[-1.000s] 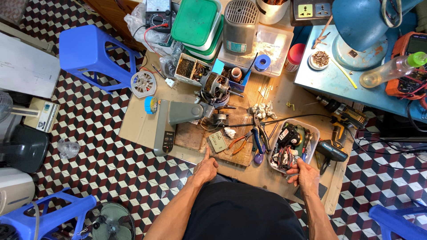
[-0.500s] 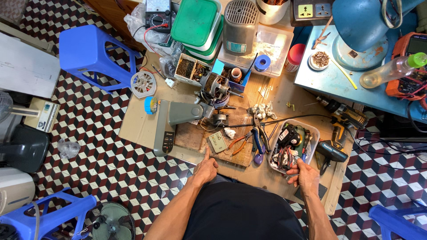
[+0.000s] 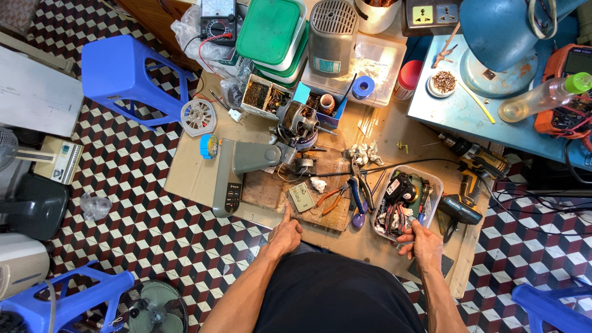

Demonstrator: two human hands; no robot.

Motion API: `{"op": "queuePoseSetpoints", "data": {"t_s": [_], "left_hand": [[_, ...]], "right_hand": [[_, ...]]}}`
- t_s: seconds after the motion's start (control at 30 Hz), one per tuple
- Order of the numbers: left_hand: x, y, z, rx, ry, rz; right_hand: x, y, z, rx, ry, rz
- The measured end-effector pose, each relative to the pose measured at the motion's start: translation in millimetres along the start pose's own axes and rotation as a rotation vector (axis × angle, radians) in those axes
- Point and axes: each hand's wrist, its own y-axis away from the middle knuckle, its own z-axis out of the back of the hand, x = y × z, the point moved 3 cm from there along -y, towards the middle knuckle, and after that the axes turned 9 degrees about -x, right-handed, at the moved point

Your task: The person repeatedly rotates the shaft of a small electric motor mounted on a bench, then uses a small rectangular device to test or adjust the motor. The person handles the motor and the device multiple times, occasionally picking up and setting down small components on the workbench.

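Note:
My left hand (image 3: 284,235) rests on the near edge of a cardboard sheet (image 3: 197,176), index finger pointing up toward a small greenish circuit board (image 3: 301,197) on a wooden board (image 3: 324,216); it holds nothing. My right hand (image 3: 423,243) grips the near rim of a clear plastic tray (image 3: 433,182) filled with wires and small parts. Between the hands lie orange-handled pliers (image 3: 329,198) and blue-handled pliers (image 3: 357,190). A grey fan body with an exposed motor (image 3: 246,161) lies beyond the left hand.
A cordless drill (image 3: 470,185) lies right of the tray. Green-lidded boxes (image 3: 269,31), a grey motor housing (image 3: 332,34), a multimeter (image 3: 217,20) and a blue fan base (image 3: 499,37) crowd the far side. Blue stools (image 3: 123,77) stand on the checkered floor.

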Motion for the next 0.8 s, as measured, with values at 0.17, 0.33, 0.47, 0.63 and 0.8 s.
{"op": "queuePoseSetpoints", "data": {"t_s": [0.17,0.33,0.47,0.63,0.8], "left_hand": [[-4.9,3.5,4.6,0.030,0.002,0.026],[-9.9,5.7,7.9,0.049,0.000,0.042],[-8.7,5.8,6.5,0.070,0.011,0.085],[-4.9,1.6,3.6,0.042,0.018,0.035],[-4.8,1.3,6.7,-0.076,0.039,-0.058]], "right_hand": [[1.8,2.1,-0.4,-0.006,0.001,0.000],[5.1,4.1,-1.7,-0.016,0.021,-0.009],[6.2,6.1,-1.9,-0.019,0.018,-0.018],[7.2,7.9,-1.8,-0.020,0.019,-0.016],[8.4,5.2,0.5,-0.019,0.026,0.014]]}}
